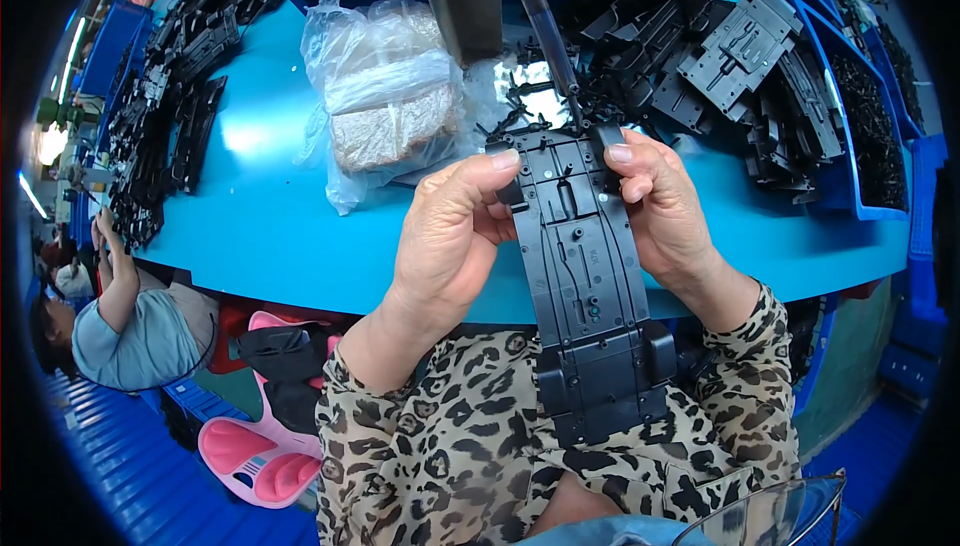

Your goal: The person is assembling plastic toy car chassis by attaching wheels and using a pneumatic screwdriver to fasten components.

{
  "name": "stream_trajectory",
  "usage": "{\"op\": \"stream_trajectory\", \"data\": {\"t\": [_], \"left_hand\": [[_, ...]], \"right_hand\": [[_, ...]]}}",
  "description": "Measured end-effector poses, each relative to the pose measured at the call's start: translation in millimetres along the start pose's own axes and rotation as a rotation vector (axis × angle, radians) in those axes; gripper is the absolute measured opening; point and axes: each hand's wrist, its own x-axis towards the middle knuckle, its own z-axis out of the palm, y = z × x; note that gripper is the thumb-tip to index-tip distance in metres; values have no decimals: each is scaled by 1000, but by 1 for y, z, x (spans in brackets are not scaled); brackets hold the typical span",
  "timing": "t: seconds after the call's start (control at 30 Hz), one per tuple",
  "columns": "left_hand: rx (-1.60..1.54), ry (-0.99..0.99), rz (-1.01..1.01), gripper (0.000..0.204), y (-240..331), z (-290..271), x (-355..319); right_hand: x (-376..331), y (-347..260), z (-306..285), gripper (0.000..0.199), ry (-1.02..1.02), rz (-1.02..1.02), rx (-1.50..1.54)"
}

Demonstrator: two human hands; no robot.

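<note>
Chassis plate (585, 276), black plastic, held over blue table (270, 226) edge, long axis 12-to-6, left hand (450, 236) and right hand (665, 211) both gripping its 12 o'clock end, screwdriver (545, 31) tip just above.

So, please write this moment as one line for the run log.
left hand: grips black plastic chassis plate | right hand: grips same plate | tool tip: above plate's top end | blue table: below

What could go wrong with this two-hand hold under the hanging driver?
1. The long black plastic chassis plate is pinched only near its top by the left hand and right hand; its lower end could swing.
2. The hanging screwdriver's tip sits close to the fingertips; a slip might jab them.
3. Small loose black parts behind could snag.
</note>
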Motion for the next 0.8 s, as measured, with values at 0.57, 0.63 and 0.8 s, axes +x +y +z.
{"op": "stream_trajectory", "data": {"t": [0.57, 0.63, 0.8], "left_hand": [[8, -6, 1, 16, 0, -1, 0], [15, -22, 0, 17, 0, 0, 1], [20, -35, 12, 16, 3, 3, -2]], "right_hand": [[0, -1, -2, 6, -61, -25, 29], [-1, -1, -1, 6, -48, -29, 24], [0, 0, -2, 7, -48, -35, 4]]}}
